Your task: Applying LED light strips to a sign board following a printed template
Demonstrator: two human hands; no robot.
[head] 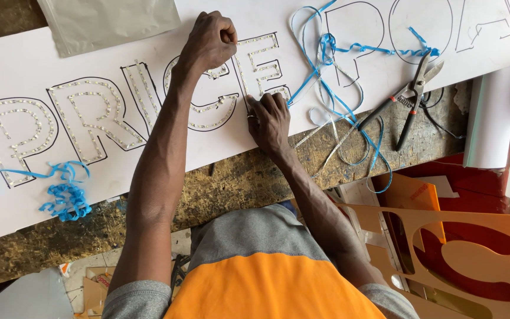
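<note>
Sign workshop, rough workbench (237,183), snips (405,97), orange letter offcuts (473,260)

Light: bright, even daylight | Shadows: soft, faint under the left hand (211,42) and right hand (270,121) | Glare: white board (90,59) nearly washes out | Focus: sharp centre, slight softness at corners

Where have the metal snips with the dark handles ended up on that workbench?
The snips lie on the right of the head view, blades on the white sign board, handles on the bare wooden bench, beside tangled blue strips.
</note>
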